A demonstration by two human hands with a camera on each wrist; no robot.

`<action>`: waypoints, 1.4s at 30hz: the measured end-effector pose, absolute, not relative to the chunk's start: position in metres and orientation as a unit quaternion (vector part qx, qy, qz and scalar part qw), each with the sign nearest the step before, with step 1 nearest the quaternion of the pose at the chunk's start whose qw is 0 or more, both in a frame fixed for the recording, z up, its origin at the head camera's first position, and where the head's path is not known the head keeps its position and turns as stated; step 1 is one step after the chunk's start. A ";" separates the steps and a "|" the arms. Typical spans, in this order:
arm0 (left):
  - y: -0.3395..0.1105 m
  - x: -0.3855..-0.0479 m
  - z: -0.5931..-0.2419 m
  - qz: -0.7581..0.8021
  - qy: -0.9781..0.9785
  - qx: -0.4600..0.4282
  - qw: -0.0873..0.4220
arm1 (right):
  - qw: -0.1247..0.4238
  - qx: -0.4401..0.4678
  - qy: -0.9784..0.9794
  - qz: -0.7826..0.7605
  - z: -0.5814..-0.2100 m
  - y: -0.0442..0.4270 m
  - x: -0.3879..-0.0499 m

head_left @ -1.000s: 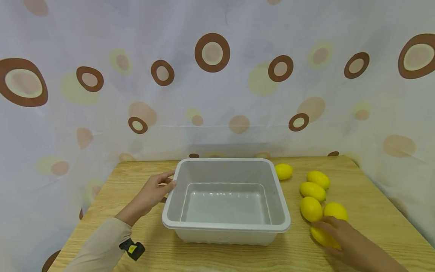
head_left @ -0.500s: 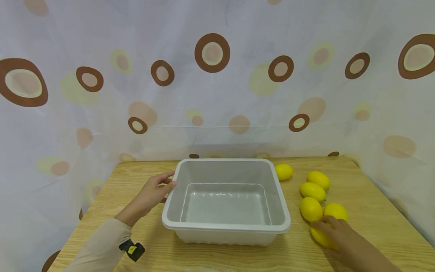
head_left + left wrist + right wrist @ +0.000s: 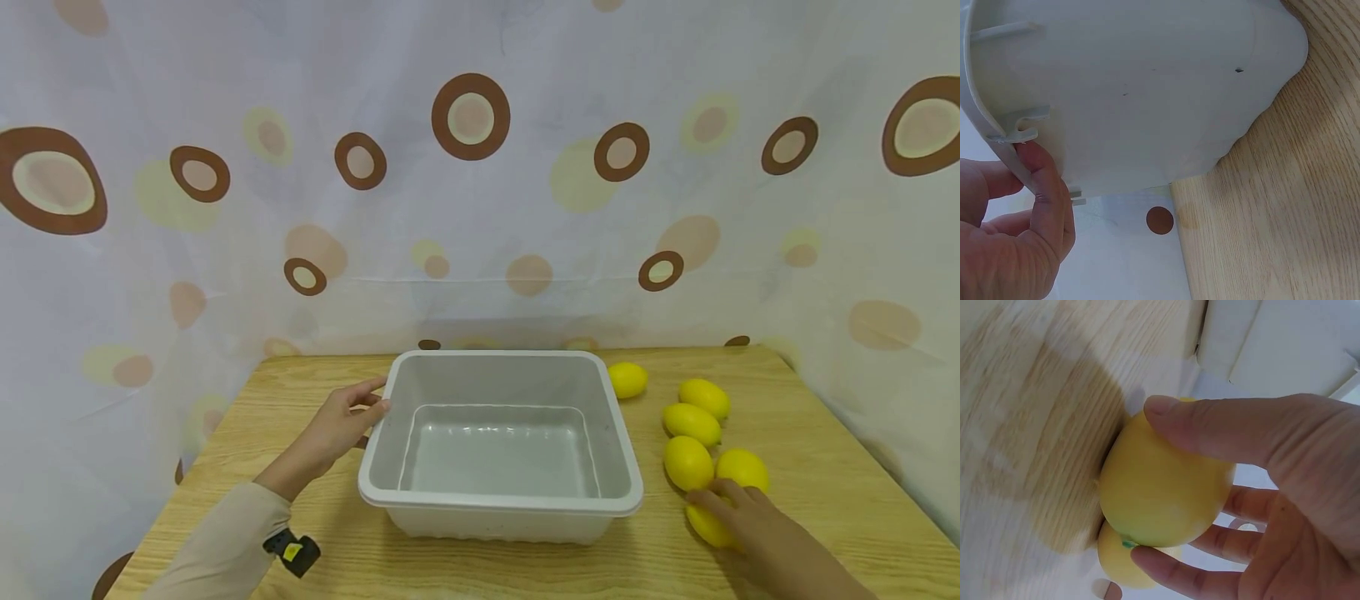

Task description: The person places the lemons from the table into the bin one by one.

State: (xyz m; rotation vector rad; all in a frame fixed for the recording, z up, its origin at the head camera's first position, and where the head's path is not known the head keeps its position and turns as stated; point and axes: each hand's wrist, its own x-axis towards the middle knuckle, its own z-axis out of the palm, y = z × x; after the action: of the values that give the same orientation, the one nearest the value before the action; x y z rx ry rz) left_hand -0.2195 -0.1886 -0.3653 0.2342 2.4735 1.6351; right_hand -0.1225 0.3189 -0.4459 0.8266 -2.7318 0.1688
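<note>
A grey-white plastic basin (image 3: 501,502) stands on the table in the middle of the head view, with nothing inside it. My left hand (image 3: 337,427) pinches its left rim, thumb on top and a finger beneath; the left wrist view shows the fingers (image 3: 1047,187) at the rim's underside. To the right of the basin, my right hand (image 3: 765,533) grips the nearest yellow lemon (image 3: 708,527). In the right wrist view this lemon (image 3: 1166,487) lies between thumb and fingers, seemingly still at the tabletop.
Several more lemons lie right of the basin: one (image 3: 628,380) by its far right corner, the others, such as this lemon (image 3: 687,463) and that lemon (image 3: 742,471), clustered beyond my right hand. A patterned curtain (image 3: 480,225) hangs behind the wooden table (image 3: 300,392).
My right hand has shifted very slightly to the left while its fingers stay on the same lemon. The left hand and the basin have not visibly moved.
</note>
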 end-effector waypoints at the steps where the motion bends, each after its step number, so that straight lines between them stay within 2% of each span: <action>1: -0.189 -0.220 -0.365 0.548 0.829 0.077 0.083 | 0.135 0.281 -0.948 0.058 -0.445 0.318 -0.122; 7: -0.188 -0.219 -0.364 0.551 0.826 0.084 0.083 | 0.118 0.269 -0.954 0.062 -0.441 0.317 -0.119; 14: -0.188 -0.217 -0.363 0.554 0.824 0.089 0.084 | 0.070 0.262 -0.960 0.068 -0.430 0.319 -0.119; 22: -0.188 -0.217 -0.363 0.557 0.821 0.094 0.086 | 0.115 0.270 -0.955 0.031 -0.406 0.322 -0.120; 31: -0.188 -0.218 -0.361 0.552 0.825 0.086 0.087 | 0.191 0.335 -0.922 0.015 -0.345 0.303 -0.126; 42: -0.188 -0.217 -0.361 0.551 0.826 0.085 0.087 | 0.215 0.381 -0.899 0.003 -0.278 0.259 -0.140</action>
State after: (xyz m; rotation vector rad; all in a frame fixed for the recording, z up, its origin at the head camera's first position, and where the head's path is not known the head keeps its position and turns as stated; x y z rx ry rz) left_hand -0.2175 -0.1877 -0.3614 0.2517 2.4590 1.6408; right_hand -0.1398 0.2585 -0.2784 1.0554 -2.4938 0.0096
